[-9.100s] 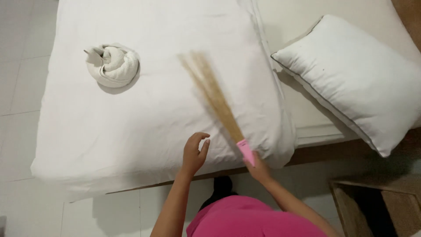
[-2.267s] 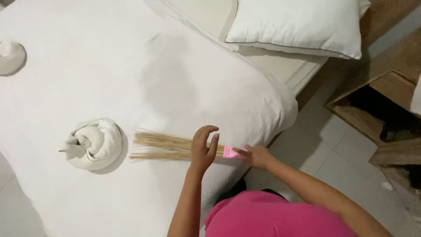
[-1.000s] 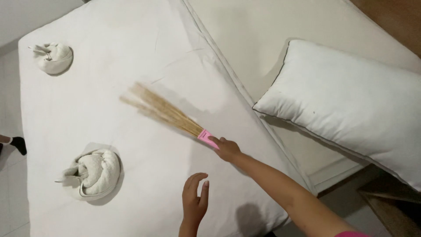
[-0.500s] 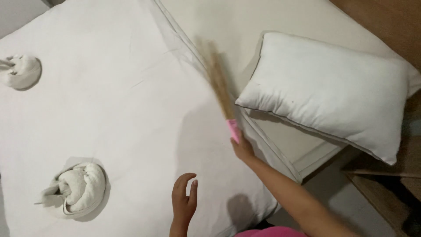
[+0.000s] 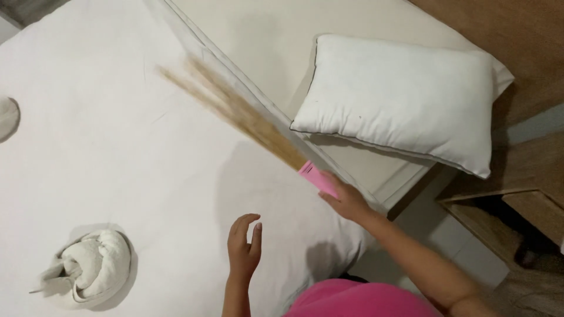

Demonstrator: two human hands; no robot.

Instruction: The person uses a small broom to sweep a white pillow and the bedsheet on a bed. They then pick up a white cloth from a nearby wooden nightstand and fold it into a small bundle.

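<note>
My right hand (image 5: 346, 199) grips the pink handle of a straw hand broom (image 5: 235, 111). Its blurred bristles reach up and left over the white bed cover (image 5: 117, 147). My left hand (image 5: 244, 246) hovers open just above the cover near the bed's front edge, fingers apart, holding nothing. A rolled white towel (image 5: 88, 267) shaped like a figure lies on the cover at lower left.
A white pillow (image 5: 405, 100) with dark piping rests on the bare cream mattress (image 5: 264, 35) at the right. A second towel shape (image 5: 7, 117) shows at the left edge. A wooden headboard (image 5: 505, 41) and a wooden bedside unit (image 5: 517, 199) stand at right.
The broom has swung from pointing up beside the pillow to slanting left over the cover. My right hand has shifted slightly right. My left hand stays open near the bed edge.
</note>
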